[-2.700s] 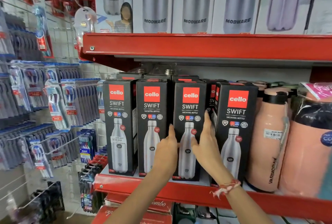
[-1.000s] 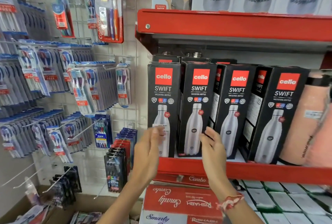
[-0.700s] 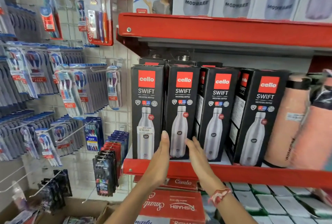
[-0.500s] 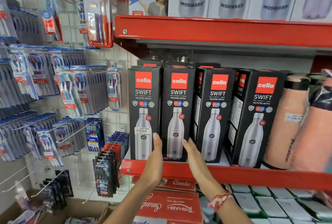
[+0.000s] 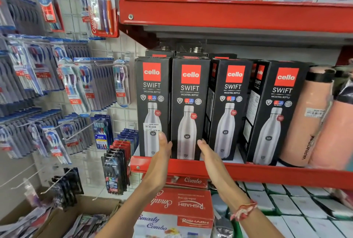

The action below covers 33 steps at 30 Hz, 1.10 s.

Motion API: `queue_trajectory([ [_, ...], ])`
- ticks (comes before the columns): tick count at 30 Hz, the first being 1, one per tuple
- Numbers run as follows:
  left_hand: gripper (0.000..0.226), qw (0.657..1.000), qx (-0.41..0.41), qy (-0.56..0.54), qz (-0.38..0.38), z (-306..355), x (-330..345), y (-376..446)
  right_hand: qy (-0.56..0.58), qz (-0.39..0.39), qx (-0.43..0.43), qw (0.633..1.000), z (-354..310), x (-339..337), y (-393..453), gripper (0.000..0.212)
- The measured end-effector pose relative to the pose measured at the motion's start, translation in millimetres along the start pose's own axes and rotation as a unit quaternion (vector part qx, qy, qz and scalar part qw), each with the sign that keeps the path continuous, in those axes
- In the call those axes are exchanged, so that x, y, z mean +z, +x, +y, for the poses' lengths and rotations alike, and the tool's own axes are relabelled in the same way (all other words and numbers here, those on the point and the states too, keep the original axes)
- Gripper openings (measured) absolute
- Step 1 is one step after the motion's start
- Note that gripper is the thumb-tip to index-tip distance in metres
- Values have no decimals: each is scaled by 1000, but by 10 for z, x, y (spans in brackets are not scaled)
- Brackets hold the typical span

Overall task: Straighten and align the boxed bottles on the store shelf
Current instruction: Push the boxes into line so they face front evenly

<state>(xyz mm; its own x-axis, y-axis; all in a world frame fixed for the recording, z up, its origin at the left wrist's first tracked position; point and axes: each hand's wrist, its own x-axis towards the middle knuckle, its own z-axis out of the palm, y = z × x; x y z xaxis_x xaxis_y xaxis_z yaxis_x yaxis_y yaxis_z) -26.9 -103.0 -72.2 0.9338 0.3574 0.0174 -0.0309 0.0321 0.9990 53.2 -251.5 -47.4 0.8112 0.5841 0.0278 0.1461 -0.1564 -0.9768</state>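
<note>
Four black "cello SWIFT" boxed bottles stand in a front row on the red shelf (image 5: 267,173), with more boxes behind them. The first box (image 5: 151,89) and the second box (image 5: 190,94) face forward and touch. The third box (image 5: 231,104) and fourth box (image 5: 277,108) are turned slightly, showing their left sides, with gaps between them. My left hand (image 5: 162,153) lies at the second box's lower left edge, thumb up over the first box's front. My right hand (image 5: 208,153) presses its lower right edge. Together they clamp the second box.
Peach flasks (image 5: 305,123) crowd the fourth box's right side. The upper red shelf (image 5: 229,12) carries Modware boxes close overhead. Toothbrush packs (image 5: 76,89) hang on hooks to the left. A red "Smarty Combo" box (image 5: 177,209) sits below my arms.
My hands left the third box and moved left to the second box. Over the last second they closed in on its lower edges and have stayed there.
</note>
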Motion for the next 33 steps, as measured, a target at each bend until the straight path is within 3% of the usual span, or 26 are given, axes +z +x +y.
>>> queue_trajectory([
  [2, 133, 998, 50, 36, 16, -87, -59, -6, -4, -1, -4, 1000, 5, -21, -2, 67],
  [3, 104, 993, 75, 81, 47, -30, -32, -63, -2, -3, -5, 1000, 8, -36, 2, 66],
  [4, 77, 980, 93, 156, 85, 94, 44, -131, 0, -5, -7, 1000, 13, -52, 2, 65],
  [6, 61, 940, 104, 273, 176, 287, 282, -155, 4, 6, -31, 999, 47, -92, 10, 58],
  [8, 74, 907, 182, 305, 225, 349, 385, -277, 19, 59, -76, 995, 98, -159, 19, 44],
  [9, 80, 909, 208, 281, 228, 346, 417, -244, 30, 101, -94, 990, 120, -207, 22, 37],
  [13, 84, 983, 124, 103, 89, 307, 668, -59, 34, 232, -101, 967, 154, -439, 11, 36],
  [16, 99, 989, 80, 120, 16, 257, 933, 36, 14, 201, -61, 978, 204, -578, 69, 56],
  [19, 82, 990, 62, 129, 16, 255, 1137, 90, -3, 152, -23, 988, 208, -672, 127, 68],
  [23, 86, 992, 34, 117, 33, 225, 1211, 127, -35, 122, -11, 992, 202, -750, 144, 66],
  [27, 125, 995, 21, 64, 68, 151, 1167, 150, -58, 113, -12, 992, 225, -794, 59, 65],
  [33, 126, 993, 51, 61, 90, 95, 1118, -15, -59, 85, -39, 994, 198, -787, -179, 60],
])
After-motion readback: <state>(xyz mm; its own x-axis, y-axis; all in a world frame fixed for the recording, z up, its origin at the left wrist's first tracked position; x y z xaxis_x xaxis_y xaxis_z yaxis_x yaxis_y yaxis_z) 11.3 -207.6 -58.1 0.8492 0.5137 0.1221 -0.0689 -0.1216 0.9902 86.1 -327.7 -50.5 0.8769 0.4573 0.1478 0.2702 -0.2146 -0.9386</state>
